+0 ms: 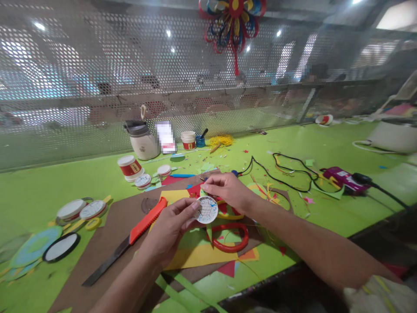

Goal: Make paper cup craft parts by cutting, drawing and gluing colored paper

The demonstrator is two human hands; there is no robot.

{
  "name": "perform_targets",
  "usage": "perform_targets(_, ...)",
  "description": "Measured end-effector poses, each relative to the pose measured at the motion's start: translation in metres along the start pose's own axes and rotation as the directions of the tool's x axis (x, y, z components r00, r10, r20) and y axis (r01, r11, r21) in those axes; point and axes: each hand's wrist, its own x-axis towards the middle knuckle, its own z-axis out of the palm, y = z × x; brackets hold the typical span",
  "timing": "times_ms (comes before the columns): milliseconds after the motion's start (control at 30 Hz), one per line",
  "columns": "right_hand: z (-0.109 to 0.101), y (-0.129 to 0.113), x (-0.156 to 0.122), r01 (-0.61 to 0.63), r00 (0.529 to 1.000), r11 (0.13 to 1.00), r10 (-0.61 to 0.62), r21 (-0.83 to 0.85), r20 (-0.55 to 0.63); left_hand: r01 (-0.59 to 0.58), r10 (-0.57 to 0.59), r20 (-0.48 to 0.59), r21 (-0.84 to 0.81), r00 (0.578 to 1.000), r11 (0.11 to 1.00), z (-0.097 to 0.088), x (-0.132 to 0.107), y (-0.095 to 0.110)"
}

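While left hand [170, 227] pinches the white disc [207, 210] (from below), right hand [228, 189] nips its top.

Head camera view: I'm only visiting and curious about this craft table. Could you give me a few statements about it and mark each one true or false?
1. The left hand and the right hand both hold a small white disc. True.
2. The left hand grips the orange-handled knife. False: it lies on the brown board beside that hand.
3. Red-handled scissors lie under the hands. True.
4. The table is blue. False: it is green.
5. A colourful pinwheel hangs on the mesh wall. True.
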Motion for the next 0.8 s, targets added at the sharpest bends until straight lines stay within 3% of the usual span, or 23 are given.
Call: perform_targets(800,-0.0019,0.0030,0.0009,0.021,1.000,0.999,-0.021,-0.030,0.007,0.027,-0.028,-0.057,-0.004,0.998,1.000,0.0057,-0.0013,0.0051)
